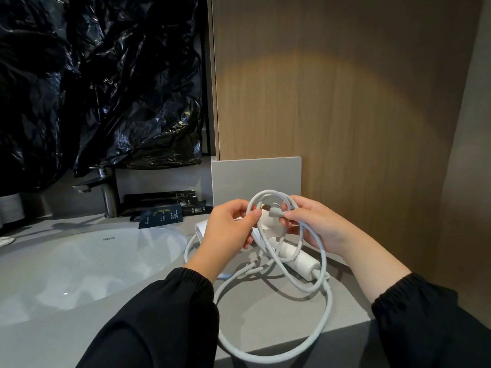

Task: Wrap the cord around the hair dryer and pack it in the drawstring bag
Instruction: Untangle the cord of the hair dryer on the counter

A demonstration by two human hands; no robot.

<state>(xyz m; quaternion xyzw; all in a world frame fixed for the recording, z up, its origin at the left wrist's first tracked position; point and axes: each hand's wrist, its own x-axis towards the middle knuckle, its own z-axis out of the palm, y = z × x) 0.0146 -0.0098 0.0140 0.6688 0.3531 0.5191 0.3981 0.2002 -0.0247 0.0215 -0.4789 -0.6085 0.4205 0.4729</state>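
Left hand (231, 225): pinches a loop of the cord (328, 301), raised just right of the sink (79, 261).
Right hand (312, 224): fingers curled round the plug (275, 212).
Hair dryer (301, 260): lies right of the sink, below both hands, with loose cord coils across it.

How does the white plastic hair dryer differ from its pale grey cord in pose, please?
The white plastic hair dryer lies on the grey countertop; the pale grey cord is partly lifted, pinched by the left hand and right hand. The dryer is one compact body; the cord sprawls in loose, unwound loops. Both are pale and joined.
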